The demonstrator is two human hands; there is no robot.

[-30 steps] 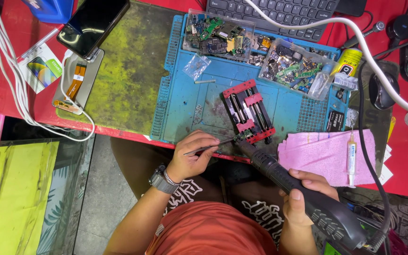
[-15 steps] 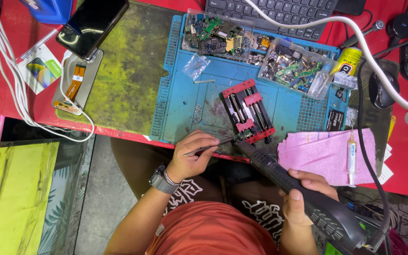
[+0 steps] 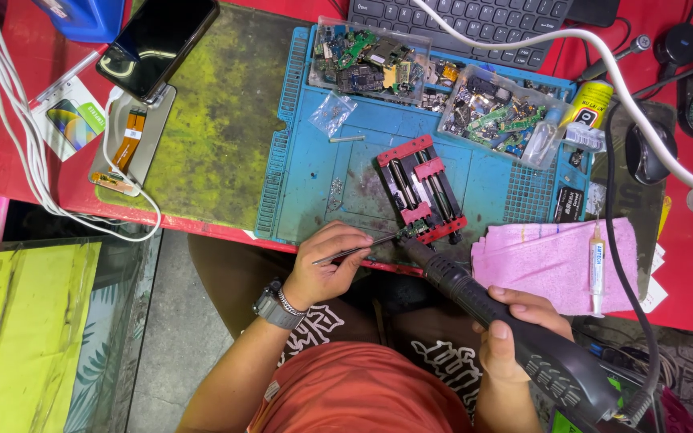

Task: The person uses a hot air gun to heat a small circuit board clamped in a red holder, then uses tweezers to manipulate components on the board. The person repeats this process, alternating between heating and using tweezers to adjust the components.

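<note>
Right now my left hand [image 3: 326, 269] has its grip closed on slim metal tweezers [image 3: 356, 250], whose tips reach to the small circuit board [image 3: 413, 231] clamped at the near end of the red board holder [image 3: 421, 191]. My right hand [image 3: 515, 335] is wrapped tight around the black handle of the hot-air tool [image 3: 507, 325], its nozzle pointing at that same board from just beside the tweezer tips. That holder stands on the blue repair mat [image 3: 306, 176], near the front edge of the red worktop [image 3: 18, 160]. Beside my right hand lies a pink cloth [image 3: 539, 261] with a syringe [image 3: 597, 258] on it. Clear trays of board scraps [image 3: 366, 60] sit at the mat's far edge, below a keyboard [image 3: 475, 20].
</note>
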